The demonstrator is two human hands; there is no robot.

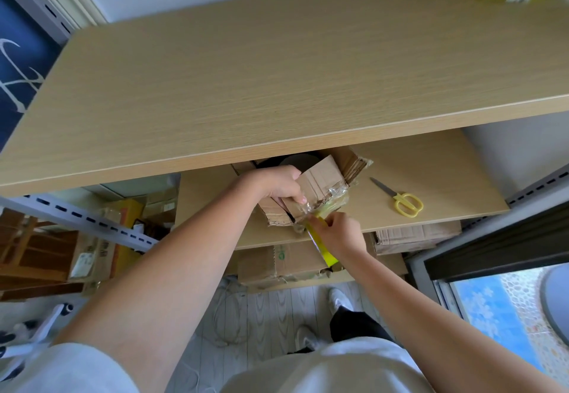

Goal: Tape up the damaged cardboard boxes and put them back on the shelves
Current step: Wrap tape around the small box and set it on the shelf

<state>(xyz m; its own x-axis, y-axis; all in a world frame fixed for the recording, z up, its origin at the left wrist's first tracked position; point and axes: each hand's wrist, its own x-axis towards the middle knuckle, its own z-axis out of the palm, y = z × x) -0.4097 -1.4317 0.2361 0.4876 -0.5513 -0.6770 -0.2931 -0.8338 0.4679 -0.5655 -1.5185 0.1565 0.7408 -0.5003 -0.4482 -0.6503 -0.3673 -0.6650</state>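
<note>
Left hand (278, 186) grips flap of cardboard box (320, 189) on middle shelf (431, 183); right hand (337, 234) just below pinches yellow tape roll (321, 243). Scissors (400, 200) lie right of grip, apart. Upper shelf (246, 84) overhangs, hides box rear.

A wooden shelf (431, 177) carries a torn cardboard box (323, 183) under the left hand's fingers (295, 197); yellow-handled scissors (403, 201) lie on the shelf to the right of the fingers, apart from the box.
</note>
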